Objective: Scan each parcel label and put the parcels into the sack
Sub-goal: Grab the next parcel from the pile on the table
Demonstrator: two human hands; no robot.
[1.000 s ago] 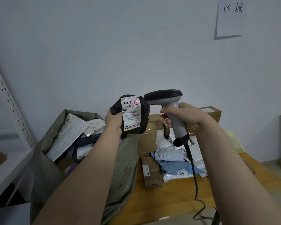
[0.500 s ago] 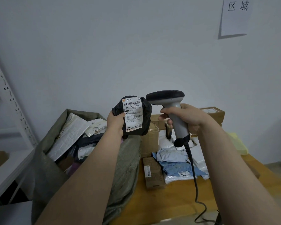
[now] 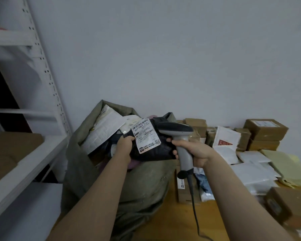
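My left hand grips a black plastic parcel by its left edge, and its white label faces me. The parcel hangs over the open mouth of the grey-green sack, which holds several parcels. My right hand grips the handle of the grey barcode scanner. The scanner's dark head sits right beside the parcel's label. Its black cable runs down across the wooden table.
On the table to the right lie several cardboard boxes, white mailer bags and yellow envelopes. A small brown box lies next to the sack. A white metal shelf rack stands at the left.
Both hands have come down and to the left: the parcel now hangs over the sack's mouth, tilted. The scanner's red line on the label is gone. The camera has turned left.
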